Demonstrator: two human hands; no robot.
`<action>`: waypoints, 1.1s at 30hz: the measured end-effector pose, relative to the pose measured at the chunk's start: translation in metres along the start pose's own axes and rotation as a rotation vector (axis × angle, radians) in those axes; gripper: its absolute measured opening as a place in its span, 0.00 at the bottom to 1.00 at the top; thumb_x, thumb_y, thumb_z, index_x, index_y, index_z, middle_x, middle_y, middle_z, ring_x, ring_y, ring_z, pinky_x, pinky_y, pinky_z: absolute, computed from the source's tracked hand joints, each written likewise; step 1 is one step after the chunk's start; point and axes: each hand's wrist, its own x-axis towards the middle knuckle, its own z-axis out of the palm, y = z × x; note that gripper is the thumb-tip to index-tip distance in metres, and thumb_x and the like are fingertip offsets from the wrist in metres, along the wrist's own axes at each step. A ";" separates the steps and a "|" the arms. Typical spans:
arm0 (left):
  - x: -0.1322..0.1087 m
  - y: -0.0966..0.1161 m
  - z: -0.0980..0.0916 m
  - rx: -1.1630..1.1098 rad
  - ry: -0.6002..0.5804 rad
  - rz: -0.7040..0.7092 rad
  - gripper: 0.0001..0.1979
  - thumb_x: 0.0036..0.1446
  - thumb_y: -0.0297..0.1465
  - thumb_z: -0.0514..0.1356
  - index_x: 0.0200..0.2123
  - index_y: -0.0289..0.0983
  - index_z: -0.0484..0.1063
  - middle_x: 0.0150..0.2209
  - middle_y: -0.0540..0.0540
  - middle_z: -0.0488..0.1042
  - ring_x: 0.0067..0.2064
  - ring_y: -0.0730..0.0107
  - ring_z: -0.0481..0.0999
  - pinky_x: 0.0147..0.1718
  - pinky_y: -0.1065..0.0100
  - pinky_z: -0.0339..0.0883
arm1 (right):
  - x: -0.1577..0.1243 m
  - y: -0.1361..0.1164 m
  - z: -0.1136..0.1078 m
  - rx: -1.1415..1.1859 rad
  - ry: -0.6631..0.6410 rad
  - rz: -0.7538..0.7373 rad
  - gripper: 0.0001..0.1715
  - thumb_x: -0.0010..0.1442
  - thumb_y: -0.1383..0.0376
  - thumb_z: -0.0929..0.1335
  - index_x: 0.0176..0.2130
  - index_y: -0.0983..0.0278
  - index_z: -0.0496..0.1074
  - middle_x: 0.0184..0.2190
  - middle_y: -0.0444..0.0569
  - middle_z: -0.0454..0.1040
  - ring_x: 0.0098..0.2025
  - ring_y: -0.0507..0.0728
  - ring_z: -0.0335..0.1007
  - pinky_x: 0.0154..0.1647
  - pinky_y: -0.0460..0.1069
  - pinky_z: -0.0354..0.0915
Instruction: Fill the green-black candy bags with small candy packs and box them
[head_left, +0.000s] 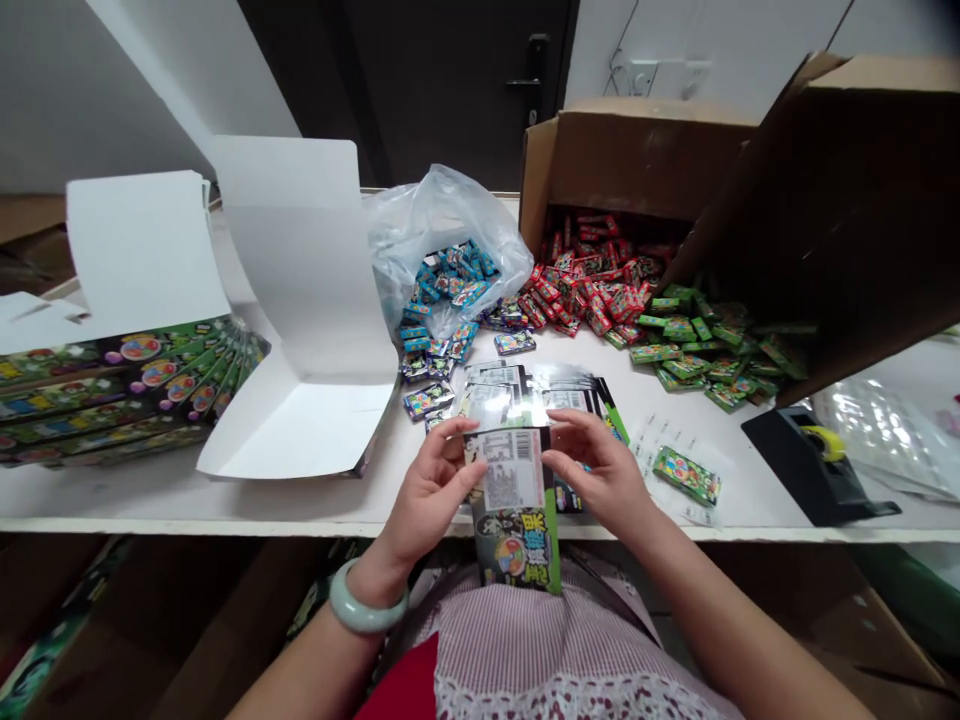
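Note:
In front of my lap, both hands hold a printed candy box point(516, 535), black and green with a white label panel at its upper end. My left hand point(431, 490) pinches its left edge between thumb and fingers. On the opposite side, the thumb and fingers of my right hand point(600, 465) grip the top right edge. A stack of similar flat printed boxes point(499, 385) lies on the table just beyond, partly covered by my hands. Right of my right hand, a small green candy packet point(686, 475) rests on a clear plastic sheet.
Small red packets point(592, 285) spill from a large cardboard box point(645, 160), with green packets point(712, 345) beside them. Blue packets point(454, 275) fill a plastic bag point(382, 225). At left stand an open white display carton point(300, 270) and printed cartons point(97, 390). A black tape dispenser point(814, 470) sits right.

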 end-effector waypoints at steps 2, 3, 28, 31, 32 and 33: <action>-0.001 0.003 -0.003 0.090 -0.002 0.031 0.16 0.55 0.30 0.64 0.47 0.42 0.70 0.36 0.46 0.77 0.36 0.68 0.76 0.34 0.71 0.71 | 0.001 -0.003 -0.003 -0.056 -0.074 0.017 0.14 0.60 0.60 0.67 0.46 0.57 0.66 0.32 0.44 0.72 0.33 0.53 0.69 0.33 0.50 0.67; 0.000 0.004 -0.004 0.147 0.018 0.069 0.13 0.55 0.30 0.63 0.45 0.41 0.71 0.35 0.47 0.76 0.36 0.68 0.76 0.34 0.71 0.70 | 0.002 -0.006 -0.006 -0.104 -0.116 0.017 0.10 0.61 0.60 0.67 0.44 0.57 0.68 0.31 0.44 0.72 0.32 0.53 0.69 0.32 0.50 0.66; 0.023 0.037 0.015 0.118 0.056 0.081 0.03 0.46 0.28 0.67 0.25 0.37 0.75 0.26 0.48 0.76 0.29 0.71 0.73 0.29 0.70 0.69 | 0.037 -0.044 -0.011 0.073 -0.273 0.230 0.06 0.52 0.63 0.71 0.31 0.62 0.70 0.28 0.44 0.72 0.29 0.51 0.66 0.29 0.47 0.63; 0.021 0.039 0.013 0.127 0.028 0.091 0.03 0.47 0.26 0.67 0.25 0.37 0.75 0.27 0.48 0.75 0.30 0.72 0.73 0.30 0.71 0.68 | 0.036 -0.044 -0.011 0.049 -0.280 0.249 0.06 0.53 0.63 0.71 0.30 0.62 0.71 0.27 0.44 0.72 0.28 0.51 0.65 0.28 0.47 0.62; 0.020 0.040 0.011 0.126 0.004 0.094 0.03 0.48 0.26 0.66 0.25 0.37 0.75 0.28 0.47 0.76 0.31 0.71 0.74 0.31 0.70 0.68 | 0.035 -0.044 -0.011 0.029 -0.282 0.246 0.06 0.53 0.62 0.70 0.30 0.63 0.71 0.27 0.45 0.73 0.28 0.51 0.65 0.28 0.47 0.62; 0.020 0.042 0.009 0.126 -0.031 0.095 0.02 0.48 0.26 0.66 0.25 0.37 0.76 0.29 0.46 0.76 0.32 0.70 0.74 0.33 0.69 0.69 | 0.034 -0.045 -0.011 0.005 -0.286 0.239 0.06 0.54 0.62 0.70 0.30 0.63 0.71 0.27 0.45 0.73 0.27 0.51 0.64 0.27 0.47 0.61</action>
